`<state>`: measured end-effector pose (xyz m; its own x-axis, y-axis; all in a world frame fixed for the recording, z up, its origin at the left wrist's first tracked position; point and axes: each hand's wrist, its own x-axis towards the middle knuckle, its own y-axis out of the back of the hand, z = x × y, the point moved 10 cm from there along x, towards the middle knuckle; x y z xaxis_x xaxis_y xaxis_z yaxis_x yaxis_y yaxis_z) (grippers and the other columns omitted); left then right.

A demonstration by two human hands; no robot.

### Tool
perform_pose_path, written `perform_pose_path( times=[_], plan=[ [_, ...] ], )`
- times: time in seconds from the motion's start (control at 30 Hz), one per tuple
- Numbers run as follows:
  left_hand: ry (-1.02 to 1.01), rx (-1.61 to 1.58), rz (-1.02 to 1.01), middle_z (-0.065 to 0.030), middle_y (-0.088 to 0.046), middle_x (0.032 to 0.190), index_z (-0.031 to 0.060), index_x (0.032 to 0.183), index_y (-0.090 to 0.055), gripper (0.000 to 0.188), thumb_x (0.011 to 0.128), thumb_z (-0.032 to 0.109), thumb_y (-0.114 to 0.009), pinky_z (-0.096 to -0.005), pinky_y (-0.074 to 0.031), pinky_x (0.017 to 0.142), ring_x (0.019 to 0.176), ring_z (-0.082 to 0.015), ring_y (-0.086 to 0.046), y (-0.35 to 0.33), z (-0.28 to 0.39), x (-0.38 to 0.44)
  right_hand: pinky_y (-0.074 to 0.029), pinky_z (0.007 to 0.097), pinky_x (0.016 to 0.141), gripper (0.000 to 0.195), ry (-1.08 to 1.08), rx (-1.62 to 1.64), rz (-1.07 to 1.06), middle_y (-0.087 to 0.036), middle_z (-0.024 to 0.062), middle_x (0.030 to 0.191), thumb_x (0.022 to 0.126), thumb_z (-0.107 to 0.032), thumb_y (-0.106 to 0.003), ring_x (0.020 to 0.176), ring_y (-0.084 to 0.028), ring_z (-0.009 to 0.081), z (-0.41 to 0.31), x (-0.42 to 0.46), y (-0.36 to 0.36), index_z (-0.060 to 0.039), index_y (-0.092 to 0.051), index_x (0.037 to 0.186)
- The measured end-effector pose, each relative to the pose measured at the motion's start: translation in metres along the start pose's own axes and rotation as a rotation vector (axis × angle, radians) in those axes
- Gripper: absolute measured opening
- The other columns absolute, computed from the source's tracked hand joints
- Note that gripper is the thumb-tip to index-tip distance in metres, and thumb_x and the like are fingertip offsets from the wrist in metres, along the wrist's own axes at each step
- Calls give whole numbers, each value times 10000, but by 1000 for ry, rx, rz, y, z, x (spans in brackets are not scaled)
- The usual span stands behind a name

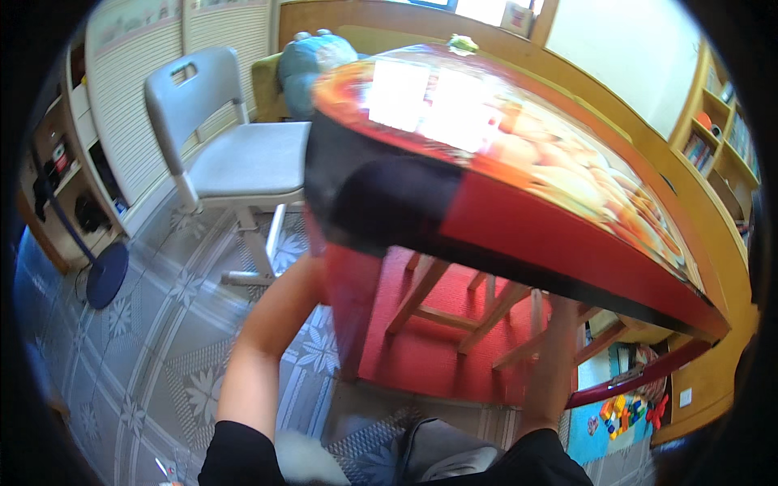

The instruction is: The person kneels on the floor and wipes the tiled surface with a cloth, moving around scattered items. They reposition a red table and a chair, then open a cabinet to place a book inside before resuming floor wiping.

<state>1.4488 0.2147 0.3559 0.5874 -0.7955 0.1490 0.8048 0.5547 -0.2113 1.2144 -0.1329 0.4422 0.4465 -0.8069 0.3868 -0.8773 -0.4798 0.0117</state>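
Note:
A red and black table (516,225) with a glossy food-picture top stands right before me, its rounded corner towards my left. My left forearm reaches to the red table leg (355,304) below that corner; the left hand is hidden at or behind the leg. My right forearm goes up beneath the table's long edge, and the right hand is out of sight behind the edge. Whether either hand grips the table cannot be seen. Under the table, wooden stool legs (419,294) rest on a red surface.
A grey chair (243,158) stands left of the table, near a dark round stand base (108,274). Behind are a blue plush toy (310,67) and a green seat. Colourful toy blocks (623,413) lie on a blue mat at right, below a bookshelf (717,140).

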Motion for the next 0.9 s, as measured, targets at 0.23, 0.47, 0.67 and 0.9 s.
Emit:
perform_pose_path(
  times=[0.23,0.47,0.67,0.9],
  plan=[
    [-9,142,18,-60,-654,976,35,1068,-621,272,898,240,-566,-319,-518,763,833,-183,-638,18,-10,-23,-455,315,695,280,3,-7,227,-607,62,918,843,-211,-590,770,-557,182,-13,-50,83,-6,-591,1033],
    [414,36,13,-57,-550,1216,71,1308,-447,457,910,253,-579,-316,-474,866,1055,-155,-567,43,-62,-155,-461,313,766,293,50,481,204,-585,86,930,790,-168,-598,829,-560,203,-9,-200,143,16,-570,1017],
    [477,244,-179,-147,-354,1416,68,1438,-244,793,833,341,-679,-343,-384,992,1263,-261,-411,-23,-132,-257,-469,290,662,241,-181,-88,-469,-577,49,752,683,-154,-532,681,-542,183,153,-242,106,42,-617,795],
    [716,411,-228,-173,-460,1333,51,1409,-314,824,801,471,-680,-358,-410,960,1181,-276,-480,-42,-168,-353,-456,353,611,218,194,-5,-1617,-553,135,668,656,-58,-554,631,-568,275,48,-398,-172,26,-634,840]
  ],
)
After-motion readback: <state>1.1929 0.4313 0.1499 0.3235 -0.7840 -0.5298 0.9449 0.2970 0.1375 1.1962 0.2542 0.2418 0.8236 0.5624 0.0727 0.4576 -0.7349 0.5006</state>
